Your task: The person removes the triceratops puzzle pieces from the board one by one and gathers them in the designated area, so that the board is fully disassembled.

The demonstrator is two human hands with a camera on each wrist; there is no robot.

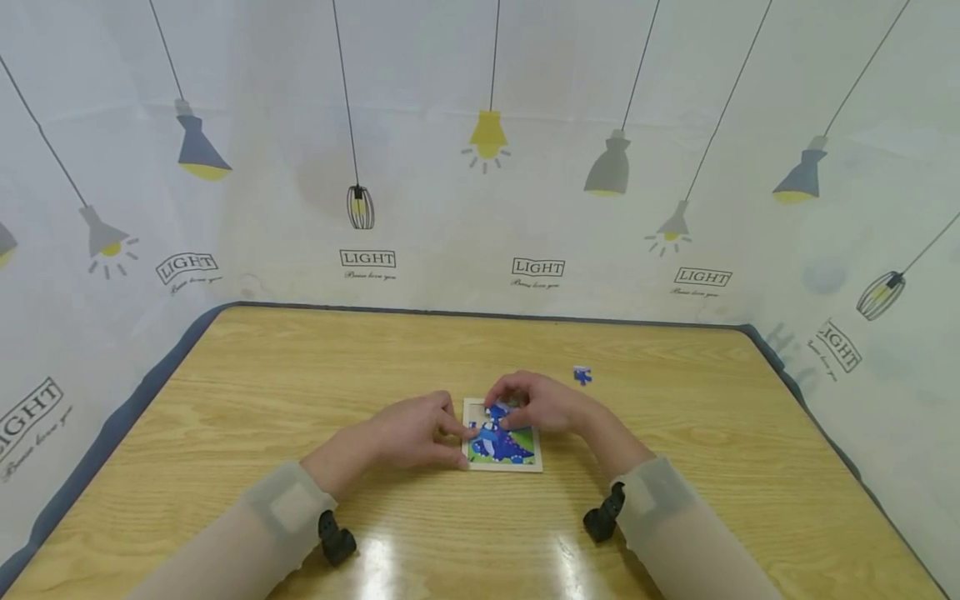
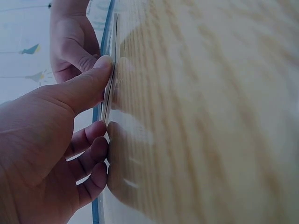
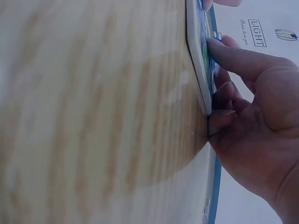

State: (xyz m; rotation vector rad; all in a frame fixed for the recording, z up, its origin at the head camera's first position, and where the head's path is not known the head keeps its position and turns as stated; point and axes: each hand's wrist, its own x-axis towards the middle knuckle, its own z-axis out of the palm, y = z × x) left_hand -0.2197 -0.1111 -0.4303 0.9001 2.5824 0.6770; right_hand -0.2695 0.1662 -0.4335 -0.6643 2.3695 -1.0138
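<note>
A small jigsaw board (image 1: 504,467) with a pale frame and a blue dinosaur picture lies on the table between both hands. My left hand (image 1: 420,433) holds the board at its left side, thumb on the edge and fingertips down by the tabletop. From the right, my right hand (image 1: 546,404) reaches over the board's upper part. Its thumb and a finger pinch a blue puzzle piece (image 3: 216,70), mostly covered by the fingers. Bare tray shows at the board's upper left. A loose blue puzzle piece (image 1: 582,375) lies beyond the right hand.
The wooden table (image 1: 315,358) has a dark blue edge along the back and sides. Behind it hangs a pale cloth wall (image 1: 420,167) printed with lamps. A black wrist camera (image 1: 336,537) sits on the left cuff, another camera (image 1: 604,514) on the right.
</note>
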